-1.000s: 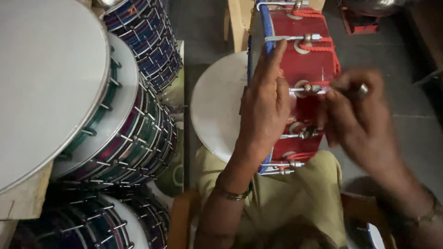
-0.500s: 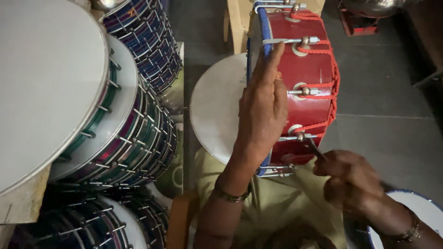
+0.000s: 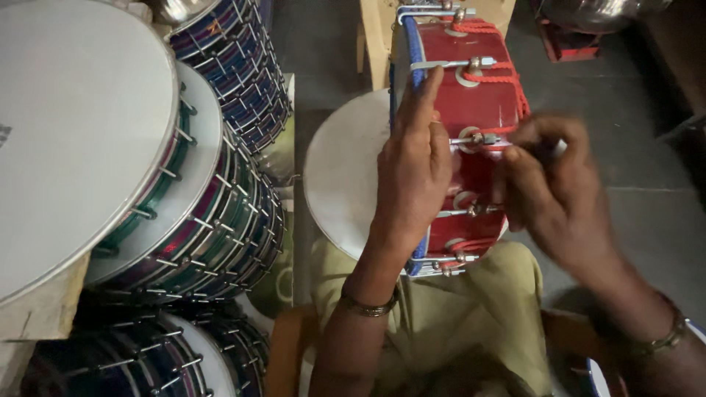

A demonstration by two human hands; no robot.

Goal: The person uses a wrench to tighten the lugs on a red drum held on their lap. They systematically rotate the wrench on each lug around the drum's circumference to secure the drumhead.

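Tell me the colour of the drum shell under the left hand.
Red shell, with a blue rim; the only view, the head camera, shows it.

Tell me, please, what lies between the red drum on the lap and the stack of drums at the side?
In the head view, a strip of dark bare floor separates the red drum from the stacked drums.
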